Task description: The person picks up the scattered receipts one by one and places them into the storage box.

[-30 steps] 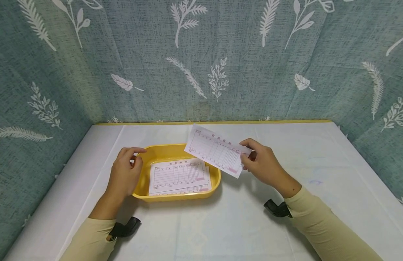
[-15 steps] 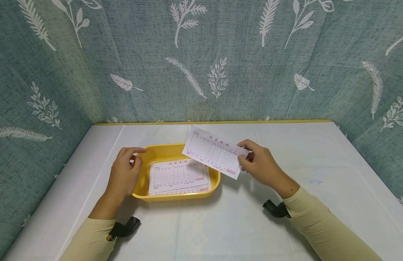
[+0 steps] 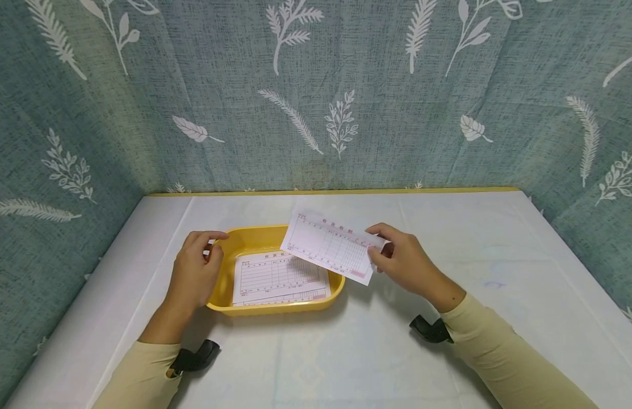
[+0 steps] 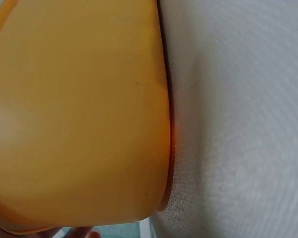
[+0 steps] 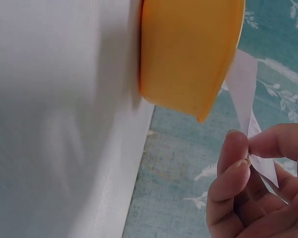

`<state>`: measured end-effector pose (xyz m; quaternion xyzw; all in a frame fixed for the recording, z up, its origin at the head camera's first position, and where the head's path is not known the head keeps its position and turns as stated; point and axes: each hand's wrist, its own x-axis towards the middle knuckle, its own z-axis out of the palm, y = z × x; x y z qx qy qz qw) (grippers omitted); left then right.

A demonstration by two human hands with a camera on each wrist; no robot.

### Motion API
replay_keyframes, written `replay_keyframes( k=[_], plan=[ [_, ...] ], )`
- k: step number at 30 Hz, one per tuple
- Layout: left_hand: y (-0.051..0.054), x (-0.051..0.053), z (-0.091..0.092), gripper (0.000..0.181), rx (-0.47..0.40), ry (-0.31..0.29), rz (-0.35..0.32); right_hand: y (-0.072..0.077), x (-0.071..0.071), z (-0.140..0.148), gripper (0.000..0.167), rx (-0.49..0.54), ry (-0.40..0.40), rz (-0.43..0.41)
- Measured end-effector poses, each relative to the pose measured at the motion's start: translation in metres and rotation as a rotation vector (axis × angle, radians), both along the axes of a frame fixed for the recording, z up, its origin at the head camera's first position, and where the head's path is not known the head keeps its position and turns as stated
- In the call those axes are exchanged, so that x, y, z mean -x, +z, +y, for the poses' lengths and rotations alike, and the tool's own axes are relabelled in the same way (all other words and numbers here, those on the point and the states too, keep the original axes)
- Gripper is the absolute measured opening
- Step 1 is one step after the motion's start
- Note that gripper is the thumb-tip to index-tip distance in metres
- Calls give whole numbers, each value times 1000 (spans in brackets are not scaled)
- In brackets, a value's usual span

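Observation:
My right hand (image 3: 404,257) pinches one printed receipt slip (image 3: 332,241) by its right end, between thumb and fingers. The slip is tilted and hangs over the right part of a yellow plastic tray (image 3: 275,309). In the right wrist view the same slip (image 5: 243,87) is seen nearly edge-on at the fingertips, beside the tray's wall. My left hand (image 3: 195,272) grips the tray's left rim. From the left wrist only a little of the fingers shows past the yellow wall. More receipt slips (image 3: 270,278) lie overlapping inside the tray, partly hidden by the raised one.
A white cloth covers the table (image 3: 316,358). Green leaf-patterned fabric (image 3: 316,113) hangs behind and along both sides, with a yellow strip (image 3: 428,190) at the table's back edge. Black wrist-camera mounts (image 3: 430,329) stick out below both wrists.
The right hand has moved slightly left and down, bringing its receipt slip further over the tray. The left hand and the tray stay where they were.

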<state>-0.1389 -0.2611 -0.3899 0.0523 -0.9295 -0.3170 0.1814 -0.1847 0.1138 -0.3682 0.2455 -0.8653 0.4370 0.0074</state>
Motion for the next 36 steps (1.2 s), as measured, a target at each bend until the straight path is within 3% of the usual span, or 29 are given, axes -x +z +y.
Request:
replay_keyframes(
  k=[9,16,24,36],
  plan=[
    [0,1,0,31,-4,-15,8,-3,-5,-4,35,-29,16,12],
    [1,2,-1,31,-4,-29,29,-2,-8,-9,38,6,51,16],
    [0,0,-2,30,-2,-25,31,-2,-12,-17,40,53,87,-47],
    [-2,2,-3,31,-9,-29,20,-7,-17,-27,38,22,103,-49]
  ],
)
